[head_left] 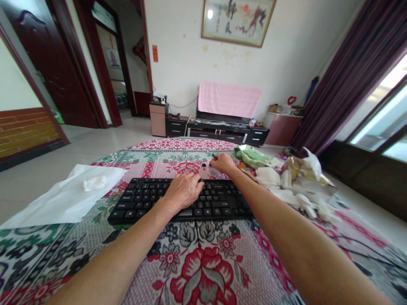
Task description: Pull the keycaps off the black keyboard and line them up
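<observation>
A black keyboard (130, 203) lies on the flowered tablecloth in front of me. My left hand (184, 190) rests palm down across its middle, the fingers laid over the upper rows and the thumb a little apart. Beyond the keyboard's back edge, my right hand (224, 163) is closed in a pinch. A thin dark object (214, 156) sticks out of its fingertips, too small to name. Close to those fingertips, a small black piece (204, 165), perhaps a keycap, lies on the cloth. My right forearm hides part of the keyboard's right end.
At left is a white sheet (60, 199) with a crumpled tissue (94, 183) on it. A green packet (254, 157), white tissues (269, 177) and a gold bag (292, 169) crowd the right side. Dark cables (365, 250) run along the right edge.
</observation>
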A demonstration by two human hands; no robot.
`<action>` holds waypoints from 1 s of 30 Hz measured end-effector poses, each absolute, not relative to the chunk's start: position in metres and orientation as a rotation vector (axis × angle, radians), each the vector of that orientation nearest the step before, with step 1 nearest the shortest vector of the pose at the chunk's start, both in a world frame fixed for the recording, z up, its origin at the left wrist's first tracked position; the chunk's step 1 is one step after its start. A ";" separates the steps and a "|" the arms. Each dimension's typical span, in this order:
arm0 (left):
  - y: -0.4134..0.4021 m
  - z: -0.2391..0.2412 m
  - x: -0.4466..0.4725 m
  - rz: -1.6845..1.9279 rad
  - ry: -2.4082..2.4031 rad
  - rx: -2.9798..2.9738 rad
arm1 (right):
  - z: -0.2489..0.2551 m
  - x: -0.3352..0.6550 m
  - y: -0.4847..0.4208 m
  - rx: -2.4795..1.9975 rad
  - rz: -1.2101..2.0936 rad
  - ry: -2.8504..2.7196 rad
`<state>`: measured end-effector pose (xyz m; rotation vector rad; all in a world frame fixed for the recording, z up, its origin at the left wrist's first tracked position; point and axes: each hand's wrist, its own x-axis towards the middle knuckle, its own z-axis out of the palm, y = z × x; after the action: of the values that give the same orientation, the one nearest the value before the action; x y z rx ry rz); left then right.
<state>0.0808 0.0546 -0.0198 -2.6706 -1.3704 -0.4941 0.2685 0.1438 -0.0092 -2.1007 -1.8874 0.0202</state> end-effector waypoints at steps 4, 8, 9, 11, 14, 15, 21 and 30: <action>0.054 -0.019 0.081 -0.491 -1.386 -2.681 | -0.011 0.270 0.143 -2.123 0.015 -1.900; 0.053 -0.018 0.081 -0.485 -1.381 -2.680 | -0.010 0.266 0.141 -2.103 -0.021 -1.863; 0.053 -0.018 0.081 -0.482 -1.379 -2.676 | -0.010 0.263 0.142 -2.080 -0.035 -1.868; 0.053 -0.018 0.081 -0.476 -1.373 -2.668 | -0.009 0.258 0.143 -2.029 -0.050 -1.913; 0.054 -0.019 0.081 -0.486 -1.358 -2.666 | -0.009 0.250 0.145 -1.988 -0.051 -2.022; 0.054 -0.019 0.081 -0.488 -1.352 -2.667 | -0.010 0.248 0.145 -1.987 -0.051 -2.054; 0.054 -0.018 0.081 -0.473 -1.372 -2.661 | -0.013 0.246 0.146 -2.029 -0.072 -2.114; 0.056 -0.022 0.080 -0.509 -1.333 -2.658 | -0.001 0.254 0.131 -1.966 -0.041 -1.870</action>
<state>0.0804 0.0555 -0.0218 -2.6584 -1.3331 -0.5087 0.2542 0.1312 -0.0010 -1.9657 -1.8704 -0.0414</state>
